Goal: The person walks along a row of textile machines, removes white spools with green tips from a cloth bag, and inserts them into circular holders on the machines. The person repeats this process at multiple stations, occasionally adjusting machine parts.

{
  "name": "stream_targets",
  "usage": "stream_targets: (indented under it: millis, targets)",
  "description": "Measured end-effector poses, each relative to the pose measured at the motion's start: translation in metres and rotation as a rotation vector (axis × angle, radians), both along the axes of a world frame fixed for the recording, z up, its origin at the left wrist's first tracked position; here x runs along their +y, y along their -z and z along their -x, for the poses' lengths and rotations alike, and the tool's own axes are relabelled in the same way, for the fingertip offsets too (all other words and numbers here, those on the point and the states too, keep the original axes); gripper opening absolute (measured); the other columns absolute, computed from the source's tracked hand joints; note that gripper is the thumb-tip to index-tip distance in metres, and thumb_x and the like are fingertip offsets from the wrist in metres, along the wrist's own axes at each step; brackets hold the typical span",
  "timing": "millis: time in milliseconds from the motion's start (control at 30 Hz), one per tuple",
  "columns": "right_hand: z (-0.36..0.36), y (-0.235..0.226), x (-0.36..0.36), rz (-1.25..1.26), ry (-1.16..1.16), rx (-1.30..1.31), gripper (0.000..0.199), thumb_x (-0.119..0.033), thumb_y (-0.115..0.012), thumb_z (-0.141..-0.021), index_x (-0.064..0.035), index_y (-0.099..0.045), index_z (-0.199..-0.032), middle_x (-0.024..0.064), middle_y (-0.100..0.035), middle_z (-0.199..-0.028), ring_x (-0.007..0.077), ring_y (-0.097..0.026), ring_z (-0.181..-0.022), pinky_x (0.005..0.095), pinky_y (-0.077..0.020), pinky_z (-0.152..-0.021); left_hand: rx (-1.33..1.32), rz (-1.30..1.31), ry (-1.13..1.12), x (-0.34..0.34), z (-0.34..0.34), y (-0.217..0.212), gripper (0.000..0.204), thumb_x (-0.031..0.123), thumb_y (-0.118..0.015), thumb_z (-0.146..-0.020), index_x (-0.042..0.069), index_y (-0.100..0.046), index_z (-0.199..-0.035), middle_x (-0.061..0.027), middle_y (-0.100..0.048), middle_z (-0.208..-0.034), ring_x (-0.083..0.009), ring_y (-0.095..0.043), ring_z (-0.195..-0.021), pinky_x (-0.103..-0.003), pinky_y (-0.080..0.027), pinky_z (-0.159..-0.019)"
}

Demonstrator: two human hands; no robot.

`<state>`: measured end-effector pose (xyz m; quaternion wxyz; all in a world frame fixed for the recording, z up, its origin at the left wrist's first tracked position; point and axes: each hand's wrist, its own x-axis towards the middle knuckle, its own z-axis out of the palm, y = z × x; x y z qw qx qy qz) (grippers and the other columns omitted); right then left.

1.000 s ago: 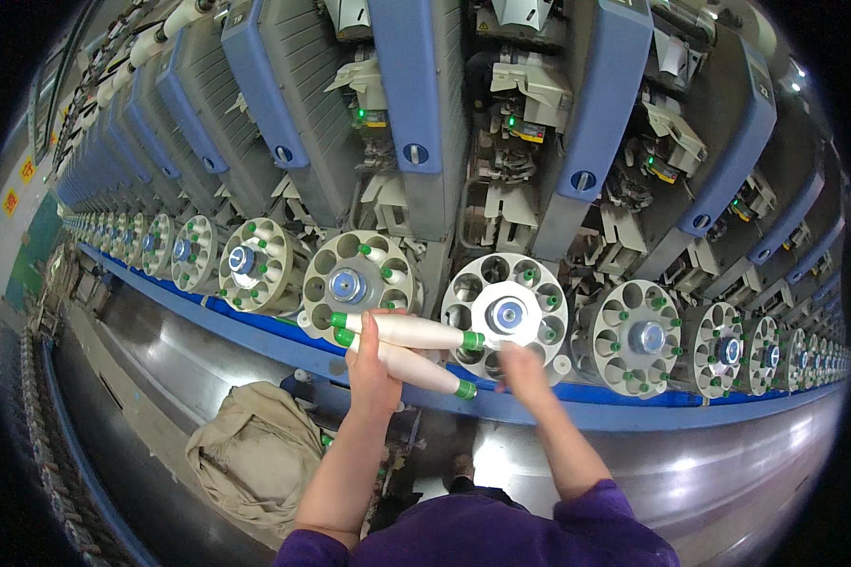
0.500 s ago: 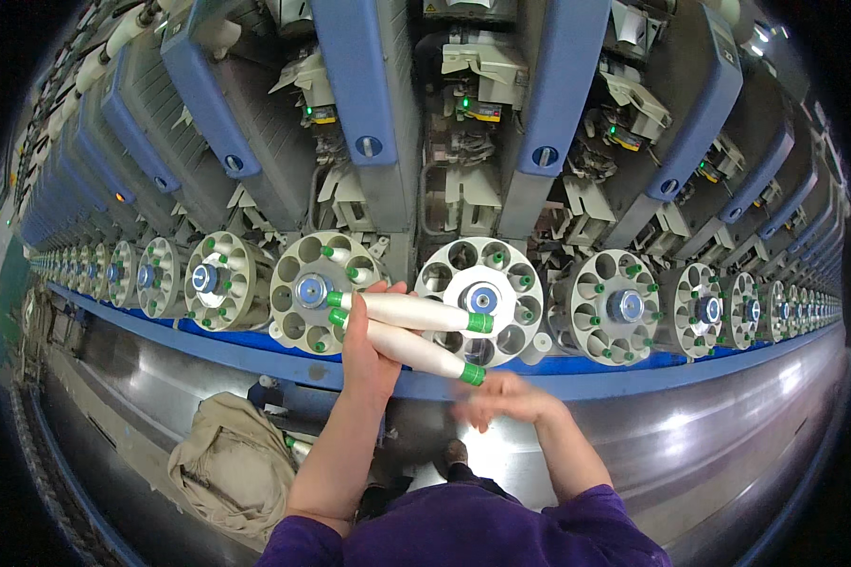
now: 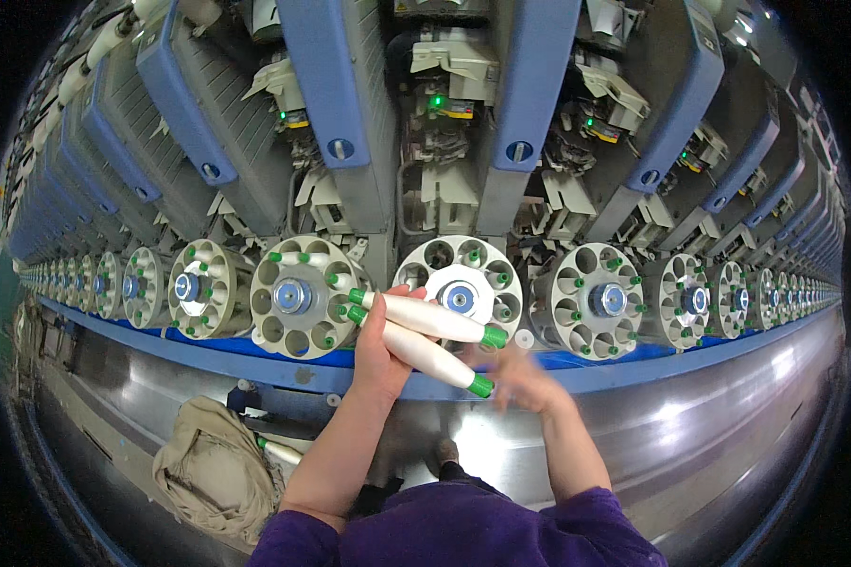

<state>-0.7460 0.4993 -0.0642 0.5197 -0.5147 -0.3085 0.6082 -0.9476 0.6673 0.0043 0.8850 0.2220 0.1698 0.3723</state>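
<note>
Two yarn bobbins, an upper one (image 3: 435,318) and a lower one (image 3: 425,356), are wound in white with green ends. My left hand (image 3: 376,364) is closed round both near their left ends, thumb across them. They lie side by side, sloping down to the right and fanning slightly apart. By their right ends is my right hand (image 3: 531,380), its fingers smeared by motion; whether it touches a bobbin I cannot tell. Just beyond the bobbins stands a round magazine (image 3: 439,281) with a white disc, blue hub and ring of pockets, its lower left part hidden.
Similar magazines line both sides, including a left one (image 3: 267,295) and a right one (image 3: 581,274), several pockets holding green-tipped bobbins. A blue rail (image 3: 293,374) runs below them. Blue-grey machine panels (image 3: 525,85) rise behind. A beige cloth sack (image 3: 213,472) lies lower left, beside another bobbin (image 3: 284,454).
The machine row has shifted left in view. The held bobbins' right ends have moved slightly right and down. My right hand has moved a little right and up, still beside those ends.
</note>
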Motion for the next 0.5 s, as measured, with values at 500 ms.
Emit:
stream_targets:
  millis: [500]
  targets:
    - [-0.054, -0.082, -0.105, -0.364, 0.328, 0.08, 0.026, -0.03, -0.055, -0.09, -0.009, -0.047, -0.076, 0.0071, -0.052, -0.062, 0.023, -0.058, -0.062, 0.0536, -0.0459, -0.082, 0.666, -1.153, -0.089, -0.025, -0.078, 0.092, 0.039, 0.013, -0.067, -0.08, 0.006, -0.052, -0.115, -0.0132, -0.053, -0.123, -0.0272, -0.05, -0.115, -0.038, -0.04, -0.095]
